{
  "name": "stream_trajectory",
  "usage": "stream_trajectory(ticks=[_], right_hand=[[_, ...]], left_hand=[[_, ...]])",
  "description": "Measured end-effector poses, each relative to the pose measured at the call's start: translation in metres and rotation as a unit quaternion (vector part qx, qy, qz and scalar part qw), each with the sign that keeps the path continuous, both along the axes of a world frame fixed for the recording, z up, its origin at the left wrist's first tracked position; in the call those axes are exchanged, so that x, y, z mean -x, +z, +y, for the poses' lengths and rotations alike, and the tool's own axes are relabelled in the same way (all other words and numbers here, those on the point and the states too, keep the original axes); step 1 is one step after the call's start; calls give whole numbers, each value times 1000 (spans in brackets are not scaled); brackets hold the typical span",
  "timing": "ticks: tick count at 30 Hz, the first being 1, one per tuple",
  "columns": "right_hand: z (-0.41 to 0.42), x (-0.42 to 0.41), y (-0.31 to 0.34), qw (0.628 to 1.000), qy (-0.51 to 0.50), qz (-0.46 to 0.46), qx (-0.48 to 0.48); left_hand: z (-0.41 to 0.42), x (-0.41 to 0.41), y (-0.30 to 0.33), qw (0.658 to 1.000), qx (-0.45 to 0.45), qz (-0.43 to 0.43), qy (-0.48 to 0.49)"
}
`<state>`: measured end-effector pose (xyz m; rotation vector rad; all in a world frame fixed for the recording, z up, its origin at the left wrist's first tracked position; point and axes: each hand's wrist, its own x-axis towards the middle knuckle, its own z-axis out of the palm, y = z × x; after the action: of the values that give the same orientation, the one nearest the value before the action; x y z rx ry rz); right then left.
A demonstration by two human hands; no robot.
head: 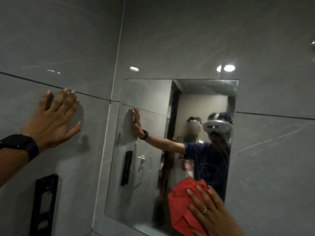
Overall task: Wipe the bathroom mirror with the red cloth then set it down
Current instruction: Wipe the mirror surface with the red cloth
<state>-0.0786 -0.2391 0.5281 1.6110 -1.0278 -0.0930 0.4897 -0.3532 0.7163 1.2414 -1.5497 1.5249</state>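
Observation:
A frameless rectangular mirror (146,130) is set into the grey tiled wall ahead of me. My right hand (209,213) presses a crumpled red cloth (180,201) flat against the mirror's lower right corner, fingers spread over the fabric. My left hand (54,118), with a black watch on the wrist, lies open and flat on the tiled side wall to the left of the mirror, fingers apart, holding nothing. The glass reflects me and a second person standing behind.
Glossy grey tiles (187,40) cover both walls, which meet at a corner just left of the mirror. A black rectangular holder (45,201) is fixed to the left wall below my left hand. A metal fitting (312,43) shows at the right edge.

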Motion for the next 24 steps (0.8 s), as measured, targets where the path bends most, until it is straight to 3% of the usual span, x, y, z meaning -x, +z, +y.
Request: stream_trajectory(ticks=[3, 8, 10, 13, 24], right_hand=[[11, 14, 42, 984, 62, -154, 70], [7, 6, 227, 893, 42, -375, 245], [0, -11, 284, 887, 25, -380, 263], [-20, -39, 323, 905, 18, -346, 247], [-121, -214, 339, 941, 46, -300, 148]], left_hand=[[-3, -1, -1, 1000, 7, -2, 9], [0, 2, 1, 1000, 10, 1, 4], [3, 5, 1, 1000, 16, 7, -4], [11, 13, 4, 1000, 15, 7, -4], [31, 13, 5, 996, -56, 14, 73]])
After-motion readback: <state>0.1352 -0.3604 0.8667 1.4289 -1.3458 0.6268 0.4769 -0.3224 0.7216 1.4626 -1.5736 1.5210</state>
